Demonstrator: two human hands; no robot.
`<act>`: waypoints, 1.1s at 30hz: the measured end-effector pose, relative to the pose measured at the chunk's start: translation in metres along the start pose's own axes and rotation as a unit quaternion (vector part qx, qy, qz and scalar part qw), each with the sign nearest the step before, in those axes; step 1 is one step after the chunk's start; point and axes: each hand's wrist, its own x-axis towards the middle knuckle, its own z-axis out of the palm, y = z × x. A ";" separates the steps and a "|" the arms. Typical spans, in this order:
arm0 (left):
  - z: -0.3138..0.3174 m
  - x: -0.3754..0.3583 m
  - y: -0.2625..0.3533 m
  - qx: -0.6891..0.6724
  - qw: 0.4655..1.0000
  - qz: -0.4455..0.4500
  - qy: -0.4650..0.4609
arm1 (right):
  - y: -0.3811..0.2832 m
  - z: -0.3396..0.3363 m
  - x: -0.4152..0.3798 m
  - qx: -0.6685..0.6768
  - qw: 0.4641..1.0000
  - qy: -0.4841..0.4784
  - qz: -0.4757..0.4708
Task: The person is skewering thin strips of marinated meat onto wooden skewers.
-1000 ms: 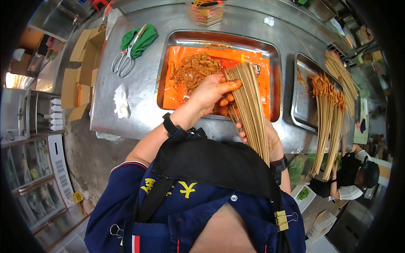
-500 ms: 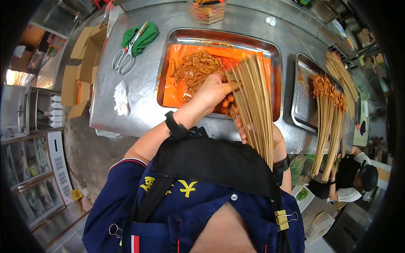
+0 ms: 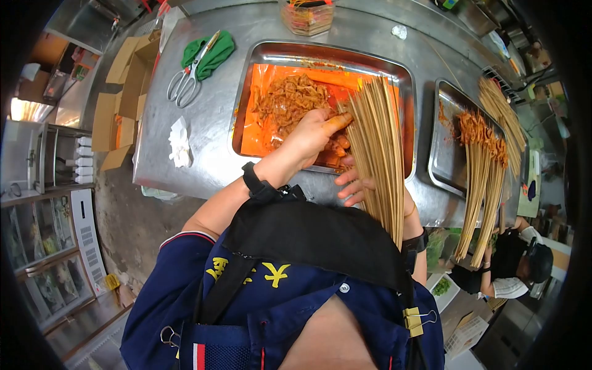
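A thick bundle of wooden skewers [image 3: 377, 142] slants over the right part of a steel tray lined with orange sheeting. My right hand [image 3: 354, 186] supports the bundle from beneath, its fingertips showing past the left side, loosely spread. Beside the bundle's upper left edge is my left hand [image 3: 316, 134], closed, with the thumb pressed toward the skewers and the other fingers curled below. Its fingertips are stained orange, and what they pinch is too small to make out. Sliced marinated meat [image 3: 290, 102] lies heaped in the tray [image 3: 414, 117], left of the skewers.
Right of the large tray, a smaller tray [image 3: 441, 148] holds meat-loaded skewers [image 3: 478, 179]. More bare skewers [image 3: 502, 111] lie beyond it. Scissors [image 3: 192, 74] rest on a green cloth [image 3: 217, 55], above crumpled tissue [image 3: 179, 143]. A person [image 3: 512, 262] is at lower right.
The fingers of my right hand have loosened and stretched out to the left from under the bundle. My left hand has barely moved, and the view has shifted slightly.
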 end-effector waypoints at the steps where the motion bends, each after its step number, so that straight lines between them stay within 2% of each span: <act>1: 0.000 0.000 -0.001 -0.025 1.000 0.008 0.000 | -0.001 0.000 -0.001 -0.008 1.000 0.001 0.009; 3: 0.000 -0.001 0.000 -0.021 0.999 0.025 -0.015 | 0.000 0.000 -0.004 -0.023 0.999 0.003 0.027; 7: -0.004 0.000 -0.003 0.007 1.000 0.015 -0.006 | -0.003 0.006 -0.001 -0.210 0.976 0.049 0.040; 10: -0.006 -0.005 0.000 0.011 1.000 -0.025 0.014 | -0.004 0.011 -0.001 -0.113 0.992 0.059 0.026; 11: -0.003 -0.007 0.000 0.002 1.000 0.012 0.012 | 0.001 0.006 0.001 -0.073 0.997 0.032 0.020; 14: -0.004 -0.007 0.001 -0.020 0.999 0.002 0.041 | 0.006 -0.004 0.005 -0.032 0.999 0.002 0.007; 18: -0.009 -0.009 0.003 0.013 0.999 -0.022 0.027 | 0.008 -0.016 0.009 -0.001 0.999 -0.038 0.007; 22: -0.012 -0.010 0.000 0.037 0.998 -0.031 0.051 | 0.005 -0.012 0.002 -0.050 0.997 0.042 0.034; 23: -0.012 -0.010 -0.002 0.035 0.997 -0.027 0.056 | 0.004 -0.011 0.001 -0.116 0.991 0.063 0.022; 26: -0.018 -0.011 -0.008 0.026 0.999 -0.005 0.044 | 0.002 -0.008 -0.002 -0.165 0.979 0.121 0.021; 33: -0.018 -0.011 -0.007 0.048 0.998 -0.001 0.047 | 0.007 -0.010 0.000 -0.102 0.981 0.157 0.050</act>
